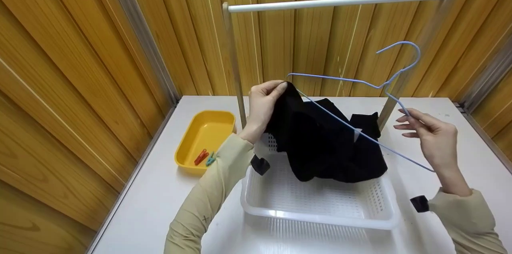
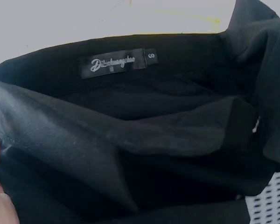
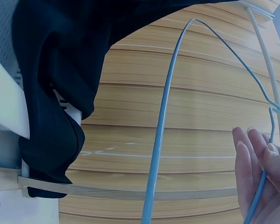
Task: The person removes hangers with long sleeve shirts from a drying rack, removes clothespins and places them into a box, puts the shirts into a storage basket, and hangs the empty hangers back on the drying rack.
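Observation:
Between thumb and fingers, my left hand pinches the upper edge of a black garment, which hangs down over the white basket. The left wrist view shows its opening and a brand label inside the band. My right hand holds a blue wire hanger by one sloping shoulder, hook upward. The hanger's far end lies beside the garment's top edge near my left fingers, and its lower bar crosses in front of the cloth in the head view. In the right wrist view, my fingertips curl about the wire.
Below the garment stands a white perforated basket. A rack with a white rail and wooden posts rises behind it. To the left, a yellow tray contains a red clothespin and a teal clothespin.

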Demonstrator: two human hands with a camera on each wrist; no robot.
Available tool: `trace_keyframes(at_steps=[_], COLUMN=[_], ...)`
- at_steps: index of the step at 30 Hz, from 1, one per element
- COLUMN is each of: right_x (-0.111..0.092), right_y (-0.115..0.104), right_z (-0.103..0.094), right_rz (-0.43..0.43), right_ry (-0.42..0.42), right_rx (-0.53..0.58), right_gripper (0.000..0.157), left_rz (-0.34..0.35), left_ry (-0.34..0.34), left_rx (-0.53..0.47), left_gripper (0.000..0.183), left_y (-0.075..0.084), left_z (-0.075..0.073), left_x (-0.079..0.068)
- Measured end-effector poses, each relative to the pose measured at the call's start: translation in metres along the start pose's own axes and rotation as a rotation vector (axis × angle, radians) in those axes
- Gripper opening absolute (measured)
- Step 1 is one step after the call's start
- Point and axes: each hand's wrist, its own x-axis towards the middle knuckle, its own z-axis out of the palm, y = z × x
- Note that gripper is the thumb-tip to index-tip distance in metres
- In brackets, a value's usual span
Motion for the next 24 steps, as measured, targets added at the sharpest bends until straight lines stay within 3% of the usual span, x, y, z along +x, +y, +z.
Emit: trace_keyframes(at_steps=[9, 11, 17, 19, 24], right_x=[-0.002, -0.002, -0.003, -0.003, -0.003], right_y=[-0.008, -0.005, 0.001, 0.001, 0.000], right_z=[0.003, 0.002, 0.001, 0.002, 0.002], right_rz=[0.005, 0.011, 0.020, 0.018, 0.019], right_ry=[-0.003, 0.000, -0.005, -0.011, -0.010], right_rx=[-0.001, -0.028, -0.060, -0.061, -0.059], right_gripper=[0.022, 0.022, 0.023, 0.023, 0.022], left_rz=[0.001, 0.009, 0.035, 0.031, -0.011], left_ry=[-0.165, -0.238, -0.548, -0.604, -0.670], left_rx=[0.056, 0.102, 0.311, 0.354, 0.409], left_gripper=[0.013, 0.013, 0.011, 0.011, 0.011], left_y=[-0.018, -0.022, -0.039, -0.044, -0.050], left_z=[0.036, 0.043, 0.060, 0.063, 0.065], left_x=[-0.027, -0.033, -0.052, -0.056, -0.058])
